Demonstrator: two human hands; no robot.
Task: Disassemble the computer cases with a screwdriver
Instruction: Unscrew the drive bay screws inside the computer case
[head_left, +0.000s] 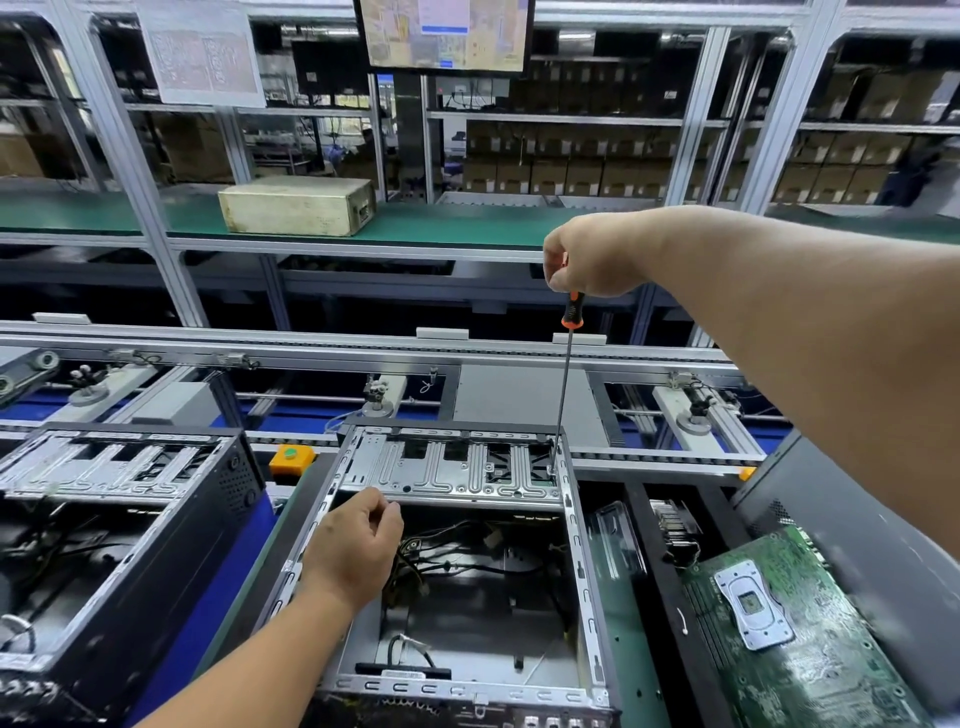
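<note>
head view: an open computer case (457, 561) lies in the middle of the bench, lid off. the right hand (592, 254) is raised well above its far right corner, fingers curled round the orange and black handle of a long screwdriver (566, 374); the shaft runs almost straight down, its tip at the drive cage (452, 467). the left hand (358, 545) hovers over the case's left rim, fingers loosely curled, holding nothing. a second case (119, 519) sits left, a green circuit board (779, 623) right. no writing is readable.
</note>
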